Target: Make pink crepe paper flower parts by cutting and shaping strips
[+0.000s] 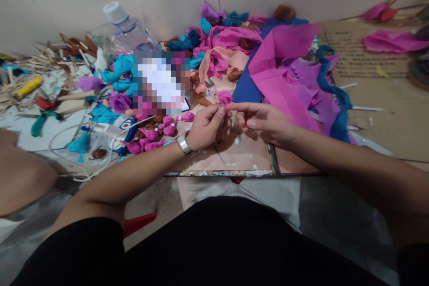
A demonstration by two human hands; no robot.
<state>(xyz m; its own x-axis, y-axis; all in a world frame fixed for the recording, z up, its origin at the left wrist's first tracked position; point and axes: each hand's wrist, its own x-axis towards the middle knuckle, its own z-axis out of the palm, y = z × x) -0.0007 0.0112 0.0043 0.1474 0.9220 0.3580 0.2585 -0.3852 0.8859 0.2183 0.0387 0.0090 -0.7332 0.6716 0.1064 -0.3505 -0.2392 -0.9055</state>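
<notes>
A small pink crepe-paper flower (225, 97) stands upright between my hands above the table. My left hand (208, 126), with a metal watch at the wrist, pinches its base between thumb and fingers. From the right, my right hand (264, 120) stretches its index finger to the flower's base. The thumb of that hand is apart from the index finger and the other fingers are loosely bent. Just behind the flower lie small snips (212, 88). Several finished-looking pink paper buds (169, 126) with white-wrapped ends lie left of my left hand.
Pink crepe-paper sheets (284, 71) and a blue strip (335, 94) spread on the right. A clear bottle (132, 31) stands at the back left near a blurred-out phone (185, 105). A white cable (67, 132) loops at left, by another person's arm (23, 174). Cardboard (378, 111) lies far right.
</notes>
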